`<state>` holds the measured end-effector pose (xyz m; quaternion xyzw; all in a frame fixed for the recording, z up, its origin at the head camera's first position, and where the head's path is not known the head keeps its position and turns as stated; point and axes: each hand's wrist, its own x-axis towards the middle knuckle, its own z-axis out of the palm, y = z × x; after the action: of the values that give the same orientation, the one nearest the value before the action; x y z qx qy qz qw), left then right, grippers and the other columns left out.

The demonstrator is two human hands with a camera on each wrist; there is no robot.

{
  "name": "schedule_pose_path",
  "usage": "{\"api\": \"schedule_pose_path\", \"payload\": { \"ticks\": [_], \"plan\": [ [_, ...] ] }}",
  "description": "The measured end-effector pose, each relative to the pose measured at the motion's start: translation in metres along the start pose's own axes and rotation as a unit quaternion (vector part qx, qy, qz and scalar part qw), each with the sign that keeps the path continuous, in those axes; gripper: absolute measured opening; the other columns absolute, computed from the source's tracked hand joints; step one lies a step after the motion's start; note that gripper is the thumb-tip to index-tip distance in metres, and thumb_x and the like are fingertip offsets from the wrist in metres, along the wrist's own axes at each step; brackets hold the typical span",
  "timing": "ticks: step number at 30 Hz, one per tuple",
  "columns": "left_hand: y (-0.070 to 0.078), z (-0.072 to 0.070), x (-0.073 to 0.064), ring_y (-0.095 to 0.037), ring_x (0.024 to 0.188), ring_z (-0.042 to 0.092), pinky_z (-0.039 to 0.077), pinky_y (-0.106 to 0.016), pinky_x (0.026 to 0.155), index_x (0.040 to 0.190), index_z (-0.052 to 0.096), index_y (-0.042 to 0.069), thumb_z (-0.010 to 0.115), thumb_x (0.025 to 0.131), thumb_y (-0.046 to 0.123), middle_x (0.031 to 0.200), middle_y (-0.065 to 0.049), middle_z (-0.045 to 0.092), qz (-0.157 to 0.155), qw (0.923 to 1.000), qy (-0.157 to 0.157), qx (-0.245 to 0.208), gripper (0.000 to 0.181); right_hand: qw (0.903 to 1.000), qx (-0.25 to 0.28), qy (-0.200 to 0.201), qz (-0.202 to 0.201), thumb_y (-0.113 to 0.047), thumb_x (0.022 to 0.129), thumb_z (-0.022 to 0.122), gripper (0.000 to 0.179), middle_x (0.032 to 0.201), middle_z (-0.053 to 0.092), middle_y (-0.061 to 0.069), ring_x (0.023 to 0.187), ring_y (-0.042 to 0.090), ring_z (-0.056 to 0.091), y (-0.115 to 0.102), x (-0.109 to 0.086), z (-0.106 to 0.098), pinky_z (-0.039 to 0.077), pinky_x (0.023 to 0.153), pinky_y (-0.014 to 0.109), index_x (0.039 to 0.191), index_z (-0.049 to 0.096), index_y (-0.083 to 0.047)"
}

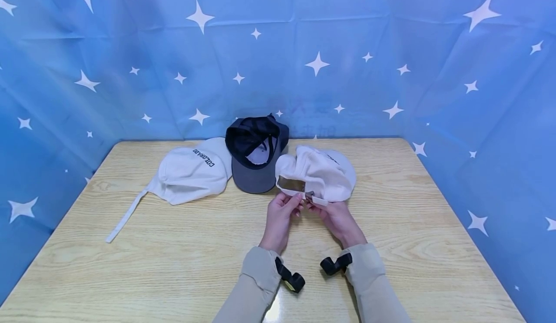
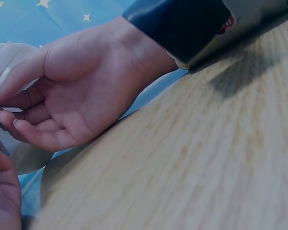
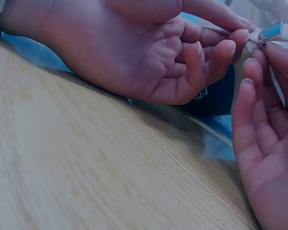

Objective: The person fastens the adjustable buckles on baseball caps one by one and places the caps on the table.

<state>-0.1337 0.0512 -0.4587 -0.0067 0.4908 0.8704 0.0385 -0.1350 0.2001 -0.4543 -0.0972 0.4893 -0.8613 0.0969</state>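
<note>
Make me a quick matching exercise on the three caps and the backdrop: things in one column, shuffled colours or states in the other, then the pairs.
Things
1. left cap
2. middle cap
3. right cap
4. backdrop

States
A. held by the left hand and right hand
B. blue with white stars
C. loose strap stretched across the table
D. dark, inside showing

Pairs: 1-C, 2-D, 3-A, 4-B

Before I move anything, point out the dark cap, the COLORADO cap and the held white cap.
Dark cap [image 1: 258, 155], head view: inside of its crown.
COLORADO cap [image 1: 193, 175], head view: crown, below the lettering.
Held white cap [image 1: 323, 173], head view: its crown.
</note>
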Motion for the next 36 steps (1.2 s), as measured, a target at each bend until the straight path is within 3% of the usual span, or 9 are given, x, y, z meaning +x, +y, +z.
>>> {"api": "schedule_pose_path", "payload": {
  "ticks": [10,19,27,36],
  "plan": [
    [-0.0004,0.0013,-0.0003,-0.016,0.065,0.055,0.042,-0.023,0.054,0.086,0.059,0.003,0.068,0.080,0.021,0.075,-0.006,0.059,-0.001,0.9995,-0.007,0.030,0.021,1.0000,-0.004,0.002,-0.007,0.001,0.085,0.055,0.015,0.092,0.061,0.006,0.079,0.015,0.060,0.0017,0.0014,-0.0017,0.048,0.072,0.026,0.099,0.056,-0.005],
    [0.0002,0.0009,-0.0004,-0.016,0.065,0.055,0.042,-0.022,0.053,0.086,0.058,0.004,0.067,0.080,0.022,0.077,-0.008,0.060,0.000,0.9999,0.001,0.017,0.021,0.9998,-0.010,0.015,0.005,0.000,0.084,0.058,0.019,0.094,0.060,0.006,0.080,0.015,0.060,-0.0003,0.0008,0.0007,0.048,0.073,0.026,0.102,0.053,-0.004],
    [0.0004,0.0021,-0.0012,-0.017,0.066,0.055,0.042,-0.024,0.055,0.088,0.059,0.004,0.068,0.079,0.023,0.076,-0.006,0.059,0.002,0.9991,-0.001,0.042,0.023,0.9998,-0.014,0.016,0.003,0.000,0.084,0.058,0.017,0.093,0.059,0.005,0.079,0.015,0.059,0.0003,0.0013,-0.0002,0.048,0.072,0.025,0.100,0.054,-0.005],
    [0.0014,0.0016,-0.0014,-0.017,0.066,0.056,0.042,-0.024,0.055,0.092,0.057,0.004,0.067,0.080,0.022,0.079,-0.008,0.060,-0.004,0.9997,-0.008,0.023,0.024,1.0000,-0.007,0.002,-0.001,-0.001,0.086,0.056,0.013,0.092,0.061,0.005,0.080,0.015,0.059,-0.0004,0.0005,0.0003,0.048,0.073,0.027,0.098,0.057,-0.006]
  ]
}}
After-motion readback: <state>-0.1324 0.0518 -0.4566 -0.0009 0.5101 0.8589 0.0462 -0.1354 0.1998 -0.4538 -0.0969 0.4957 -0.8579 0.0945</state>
